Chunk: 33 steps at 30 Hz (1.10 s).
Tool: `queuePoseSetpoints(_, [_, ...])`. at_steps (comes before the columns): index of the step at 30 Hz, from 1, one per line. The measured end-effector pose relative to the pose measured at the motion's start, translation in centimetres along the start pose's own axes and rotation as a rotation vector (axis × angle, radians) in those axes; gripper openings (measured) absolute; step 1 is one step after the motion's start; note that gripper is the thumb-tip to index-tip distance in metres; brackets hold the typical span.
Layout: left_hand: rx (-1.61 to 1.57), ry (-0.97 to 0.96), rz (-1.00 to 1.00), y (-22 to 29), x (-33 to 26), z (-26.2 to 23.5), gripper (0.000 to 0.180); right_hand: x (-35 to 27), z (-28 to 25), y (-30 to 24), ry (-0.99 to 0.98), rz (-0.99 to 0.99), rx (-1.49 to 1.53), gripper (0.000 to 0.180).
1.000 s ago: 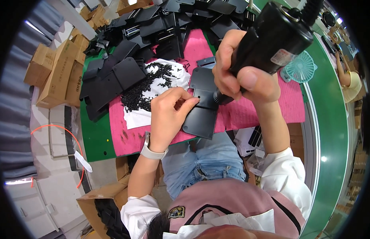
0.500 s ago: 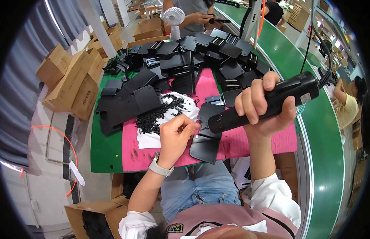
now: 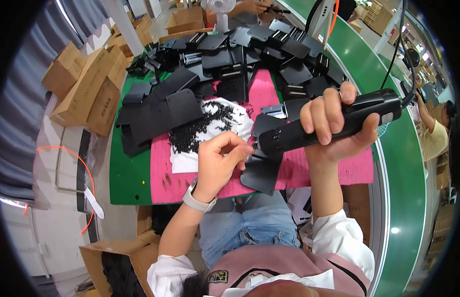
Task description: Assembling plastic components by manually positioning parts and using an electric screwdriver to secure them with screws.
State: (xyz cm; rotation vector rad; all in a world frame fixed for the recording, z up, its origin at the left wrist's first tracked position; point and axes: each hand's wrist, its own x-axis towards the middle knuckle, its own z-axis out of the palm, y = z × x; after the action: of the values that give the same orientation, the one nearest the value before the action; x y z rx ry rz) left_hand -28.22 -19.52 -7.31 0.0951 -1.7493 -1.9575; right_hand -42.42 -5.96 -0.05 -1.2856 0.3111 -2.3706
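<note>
My right hand [image 3: 334, 114] is wrapped round a black corded electric screwdriver [image 3: 287, 138], held level with its tip pointing left. Just left of that tip, my left hand [image 3: 221, 156] has its thumb and forefinger pinched together; whatever they may hold is too small to make out. Beneath the screwdriver lies a black flat plate part [image 3: 262, 175] on the pink mat [image 3: 309, 171], partly hidden by the tool and my fingers. Beside my left hand, a heap of small black screws [image 3: 190, 136] is spread over a white cloth [image 3: 183, 166].
Black plates and brackets [image 3: 230, 57] are piled across the table's far side, more [image 3: 160, 116] at left. A small white fan [image 3: 222, 17] stands behind them. Cardboard boxes [image 3: 89, 89] are stacked at left. A green conveyor belt [image 3: 356, 54] runs along the right. Another person's hands [image 3: 254, 7] are at the far end.
The view has tilted slightly, so the table sits higher. My left fingers and the screwdriver tip are closer together, both a little higher over the plate part.
</note>
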Motion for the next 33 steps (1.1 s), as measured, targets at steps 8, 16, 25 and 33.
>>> queuePoseSetpoints(8, [-0.068,-0.006,-0.063,0.1,-0.1,-0.3,0.019,0.2,-0.4,0.4,-0.14,0.017,0.01,0.05])
queuePoseSetpoints(16, [-0.111,-0.038,0.005,-0.3,0.0,0.2,0.031,0.6,0.5,-0.1,-0.116,0.08,-0.045,0.047])
queuePoseSetpoints(25, [0.804,-0.006,0.091,-0.5,0.3,1.2,0.029,1.1,0.5,0.1,-0.091,0.246,-0.476,0.045])
queuePoseSetpoints(33, [0.709,-0.086,-0.05,-0.4,1.1,1.3,0.033,1.7,1.7,1.4,-0.064,0.39,-0.585,0.034])
